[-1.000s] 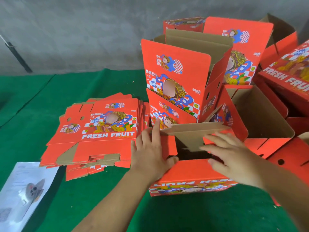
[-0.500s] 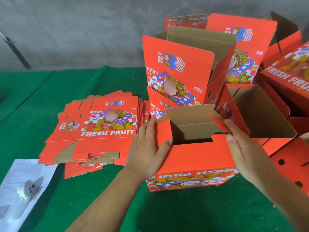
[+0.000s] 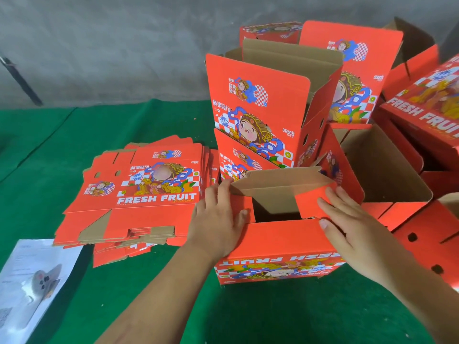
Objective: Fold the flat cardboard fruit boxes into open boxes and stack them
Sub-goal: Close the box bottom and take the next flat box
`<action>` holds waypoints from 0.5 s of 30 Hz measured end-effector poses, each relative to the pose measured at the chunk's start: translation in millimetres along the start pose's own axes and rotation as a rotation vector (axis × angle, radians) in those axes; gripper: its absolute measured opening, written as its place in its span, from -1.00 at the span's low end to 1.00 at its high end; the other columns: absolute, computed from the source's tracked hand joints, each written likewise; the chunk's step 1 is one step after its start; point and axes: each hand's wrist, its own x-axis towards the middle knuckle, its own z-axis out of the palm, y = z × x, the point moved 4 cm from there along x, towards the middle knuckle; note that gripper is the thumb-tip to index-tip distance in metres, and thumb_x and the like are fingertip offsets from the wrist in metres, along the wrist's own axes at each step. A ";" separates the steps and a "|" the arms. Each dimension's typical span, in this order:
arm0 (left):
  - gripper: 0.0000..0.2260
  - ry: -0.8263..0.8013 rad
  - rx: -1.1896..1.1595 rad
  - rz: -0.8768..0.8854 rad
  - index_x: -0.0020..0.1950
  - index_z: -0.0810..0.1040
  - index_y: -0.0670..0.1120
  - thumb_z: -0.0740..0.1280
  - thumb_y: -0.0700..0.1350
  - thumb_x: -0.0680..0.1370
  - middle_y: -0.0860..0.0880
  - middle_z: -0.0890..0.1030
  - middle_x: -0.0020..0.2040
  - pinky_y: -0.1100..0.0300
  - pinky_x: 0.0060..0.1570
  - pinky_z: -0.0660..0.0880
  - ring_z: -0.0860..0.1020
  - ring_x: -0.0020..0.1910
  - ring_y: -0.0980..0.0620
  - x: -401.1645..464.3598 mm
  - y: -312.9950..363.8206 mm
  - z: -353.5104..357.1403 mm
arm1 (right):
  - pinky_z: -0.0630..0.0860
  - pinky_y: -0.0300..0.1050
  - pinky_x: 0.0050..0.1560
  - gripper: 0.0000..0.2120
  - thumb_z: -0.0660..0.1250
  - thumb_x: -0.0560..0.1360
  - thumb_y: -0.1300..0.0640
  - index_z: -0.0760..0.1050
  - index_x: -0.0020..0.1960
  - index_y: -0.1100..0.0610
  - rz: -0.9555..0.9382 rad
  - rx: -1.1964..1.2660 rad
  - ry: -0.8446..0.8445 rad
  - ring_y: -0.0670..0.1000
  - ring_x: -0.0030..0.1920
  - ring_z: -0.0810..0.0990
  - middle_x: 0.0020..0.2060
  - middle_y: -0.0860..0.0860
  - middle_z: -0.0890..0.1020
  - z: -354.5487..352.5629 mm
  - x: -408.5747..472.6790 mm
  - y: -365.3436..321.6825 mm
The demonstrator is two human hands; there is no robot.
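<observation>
Hands press flat — left hand (image 3: 218,217) and right hand (image 3: 345,219), fingers spread, push end flaps down on the fruit box (image 3: 278,244), upside down at 6 o'clock on the tabletop (image 3: 273,316). Uneven pressure could buckle the brown flap (image 3: 278,182) — or nudge the folded stack (image 3: 260,108) at 12 o'clock.

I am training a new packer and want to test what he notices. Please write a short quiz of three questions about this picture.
1. True or false: the box being folded stands with its "FRESH FRUIT" print upside down toward the camera.
2. Where does the pile of flat boxes lie? A) to the left of the box being folded B) inside it C) on the stacked boxes
3. Fill in: the left hand and right hand press on the box's top ____.

Key: 1 true; 2 A; 3 flaps
</observation>
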 end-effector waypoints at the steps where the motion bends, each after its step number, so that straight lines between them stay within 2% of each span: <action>1: -0.40 0.000 -0.052 0.015 0.59 0.18 -0.02 0.29 0.14 0.62 -0.07 0.31 0.42 -0.08 0.39 0.35 0.40 0.37 -0.18 -0.3 0.2 0.6 | -0.12 -0.30 0.56 -0.37 0.03 0.60 -0.21 0.30 0.59 0.05 -0.001 0.016 0.012 -0.21 0.63 -0.08 0.61 -0.10 0.15 0.7 -1.1 1.9; 3: -0.55 0.036 -0.265 0.045 0.46 0.39 0.00 0.31 0.14 0.62 -0.03 0.38 0.33 -0.05 0.42 0.34 0.41 0.37 -0.07 -2.4 -1.6 -1.8 | 0.06 -0.18 0.56 -0.48 0.06 0.65 -0.27 0.40 0.53 -0.13 0.053 0.186 0.068 -0.31 0.59 0.05 0.56 -0.24 0.29 -0.8 -2.7 7.5; 4: -0.61 0.064 -0.386 0.058 0.37 0.48 0.01 0.29 0.17 0.62 0.00 0.40 0.28 -0.03 0.43 0.34 0.41 0.37 -0.01 -4.2 -3.6 -2.9 | 0.18 -0.15 0.52 -0.56 0.08 0.64 -0.31 0.46 0.43 -0.26 0.098 0.343 0.123 -0.34 0.53 0.20 0.46 -0.32 0.42 -2.6 -1.3 10.2; 5: -0.62 0.091 -0.460 0.074 0.28 0.54 0.02 0.23 0.24 0.63 0.03 0.42 0.24 -0.01 0.42 0.34 0.42 0.36 0.03 -6.0 -4.4 -4.6 | 0.31 -0.12 0.43 -0.58 0.09 0.60 -0.36 0.53 0.33 -0.30 0.146 0.525 0.184 -0.30 0.42 0.40 0.33 -0.29 0.57 -5.2 2.2 11.4; 6: -0.57 0.109 -0.475 0.095 0.23 0.58 0.03 0.16 0.31 0.63 0.06 0.44 0.22 0.00 0.41 0.34 0.42 0.35 0.04 -7.0 -3.5 -6.1 | 0.41 -0.06 0.34 -0.53 0.09 0.55 -0.42 0.58 0.24 -0.24 0.192 0.693 0.258 -0.20 0.28 0.54 0.20 -0.11 0.65 -7.1 8.2 12.9; 7: -0.52 0.105 -0.451 0.106 0.19 0.59 0.05 0.10 0.37 0.62 0.08 0.44 0.20 0.01 0.41 0.33 0.41 0.35 0.04 -7.4 -2.0 -6.1 | 0.45 -0.02 0.27 -0.42 0.08 0.52 -0.48 0.61 0.20 -0.11 0.216 0.769 0.313 -0.05 0.16 0.60 0.10 0.12 0.64 -9.0 15.7 14.2; 8: -0.50 0.096 -0.401 0.102 0.16 0.58 0.07 0.11 0.41 0.59 0.10 0.43 0.20 0.02 0.40 0.32 0.39 0.34 0.04 -6.9 -0.8 -5.3 | 0.43 -0.07 0.22 -0.31 0.10 0.50 -0.51 0.62 0.18 0.02 0.203 0.721 0.337 0.05 0.09 0.58 0.03 0.27 0.57 -11.3 24.1 14.9; 9: -0.52 0.089 -0.336 0.091 0.17 0.56 0.07 0.18 0.42 0.56 0.10 0.42 0.21 0.03 0.39 0.32 0.39 0.33 0.03 -6.4 -0.6 -4.2 | 0.37 -0.13 0.20 -0.23 0.14 0.48 -0.50 0.61 0.24 0.14 0.159 0.562 0.300 0.11 0.12 0.53 0.05 0.35 0.52 -15.3 32.6 10.3; 10: -0.52 0.084 -0.267 0.076 0.22 0.52 0.06 0.27 0.40 0.53 0.08 0.41 0.23 0.02 0.38 0.34 0.39 0.32 0.00 -5.6 -1.1 -2.2 | 0.31 -0.11 0.29 -0.20 0.18 0.46 -0.47 0.53 0.39 0.13 0.110 0.328 0.197 0.13 0.26 0.46 0.17 0.32 0.49 -13.2 39.3 5.2; 12: -0.38 0.048 -0.131 0.015 0.39 0.39 0.06 0.39 0.36 0.47 0.02 0.36 0.32 -0.04 0.39 0.36 0.38 0.34 -0.07 -3.7 -2.7 1.8 | 0.19 0.08 0.49 -0.09 0.20 0.41 -0.50 0.21 0.63 -0.07 -0.030 -0.079 -0.038 0.17 0.51 0.22 0.49 0.12 0.30 2.2 45.1 -3.9; 13: -0.31 0.018 -0.054 -0.034 0.46 0.31 0.08 0.40 0.37 0.45 0.01 0.33 0.37 -0.07 0.39 0.37 0.38 0.36 -0.11 -2.0 -3.3 3.6 | 0.17 0.13 0.51 -0.06 0.20 0.39 -0.53 0.09 0.65 -0.14 -0.047 -0.170 -0.121 0.14 0.55 0.15 0.54 0.00 0.23 7.5 46.8 -4.8; 15: -0.22 -0.029 0.083 -0.097 0.53 0.19 0.15 0.42 0.38 0.43 0.01 0.28 0.41 -0.09 0.38 0.39 0.38 0.37 -0.16 -0.1 0.1 6.3 | 0.29 0.14 0.43 -0.04 0.30 0.34 -0.53 0.07 0.62 -0.21 0.030 -0.196 -0.143 0.08 0.48 0.16 0.44 -0.12 0.29 12.5 51.8 -2.7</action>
